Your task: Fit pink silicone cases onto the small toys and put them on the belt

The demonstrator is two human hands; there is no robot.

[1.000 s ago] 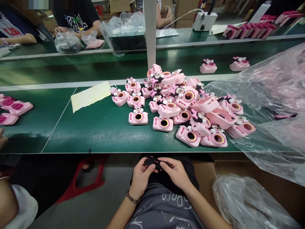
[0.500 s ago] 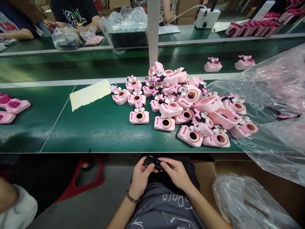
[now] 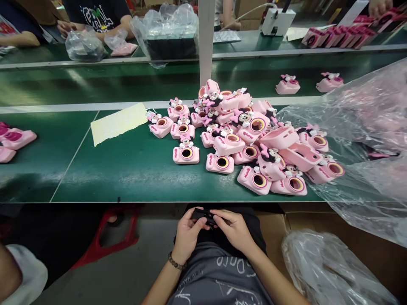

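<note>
Over my lap, below the table's front edge, my left hand (image 3: 188, 228) and my right hand (image 3: 233, 226) grip a small flat black part (image 3: 203, 215) between them. The fingers of both hands are closed on it, thumbs on top, and they cover much of it; its exact kind is unclear. Beyond the hands, a pile of pink camera cases (image 3: 229, 144) with cartoon mouse figures on top lies on the green table (image 3: 127, 178). The closest one to my hands is a pink case (image 3: 219, 163) at the pile's front.
A clear plastic bag (image 3: 365, 127) drapes over the table's right side. Yellow paper (image 3: 119, 123) lies left of the pile. Two pink cases (image 3: 288, 84) sit on the belt behind. A red stool (image 3: 108, 237), a cardboard box (image 3: 311, 224) and co-workers' arms (image 3: 125, 27) are around.
Both hands stay on the black part with barely any shift of the fingers. A co-worker's hand has appeared at the far upper right, and the two cases on the belt sit slightly farther right.
</note>
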